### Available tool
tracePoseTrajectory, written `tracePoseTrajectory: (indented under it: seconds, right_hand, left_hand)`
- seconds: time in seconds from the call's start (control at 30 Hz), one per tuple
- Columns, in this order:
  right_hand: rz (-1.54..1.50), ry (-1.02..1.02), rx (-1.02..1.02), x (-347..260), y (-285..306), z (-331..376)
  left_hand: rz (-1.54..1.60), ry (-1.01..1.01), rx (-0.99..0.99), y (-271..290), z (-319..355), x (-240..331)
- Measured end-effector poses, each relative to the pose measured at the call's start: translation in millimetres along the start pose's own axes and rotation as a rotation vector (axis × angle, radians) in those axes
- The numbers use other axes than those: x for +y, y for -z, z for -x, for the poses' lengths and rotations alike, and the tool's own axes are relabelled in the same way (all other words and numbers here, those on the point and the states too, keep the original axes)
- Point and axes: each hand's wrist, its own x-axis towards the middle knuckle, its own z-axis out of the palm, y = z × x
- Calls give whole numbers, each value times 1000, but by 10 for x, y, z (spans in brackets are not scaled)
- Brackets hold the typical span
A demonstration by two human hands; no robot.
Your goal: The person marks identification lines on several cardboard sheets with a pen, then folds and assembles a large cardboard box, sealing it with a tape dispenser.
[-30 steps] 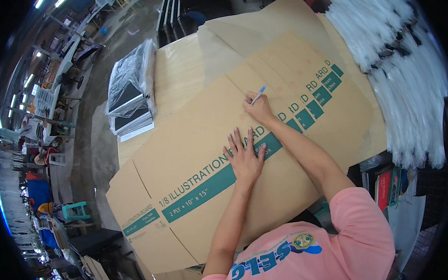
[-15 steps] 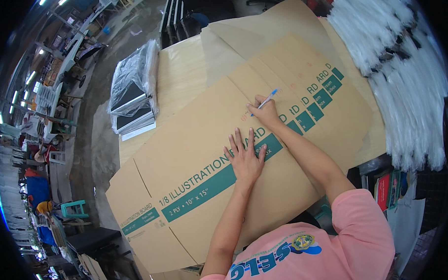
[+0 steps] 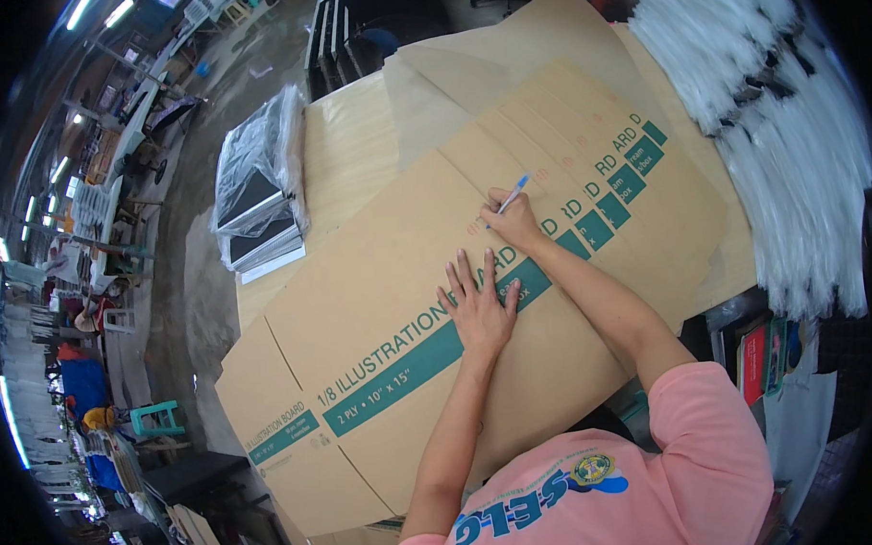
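Note:
A large flattened brown cardboard box (image 3: pixel 379 303) with a teal printed band lies across a wooden table (image 3: pixel 350 160). My left hand (image 3: pixel 480 307) rests flat on the cardboard, fingers spread, over the teal band. My right hand (image 3: pixel 513 222) grips a blue pen (image 3: pixel 512 192), its tip touching the cardboard just beyond the band. Both forearms come in from the lower right, out of a pink shirt.
A stack of dark boards in clear plastic wrap (image 3: pixel 260 197) sits at the table's left edge. More brown cardboard sheets (image 3: pixel 505 49) lie at the far end. A pile of white plastic strips (image 3: pixel 777 136) fills the right side. Books (image 3: pixel 761 357) stand below it.
My right hand with the pen has shifted slightly along the cardboard, the pen tilting a little. My left hand has stayed flat in the same place.

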Motion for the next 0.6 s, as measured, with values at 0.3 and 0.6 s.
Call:
tracePoseTrajectory:
  seconds: [0.3, 0.6]
  right_hand:
    - [38, 5, 21, 75, 7, -8]
    - [74, 28, 38, 55, 13, -17]
  left_hand:
    - [-6, 1, -12, -12, -20, 2]
    - [-17, -5, -5, -19, -4, 0]
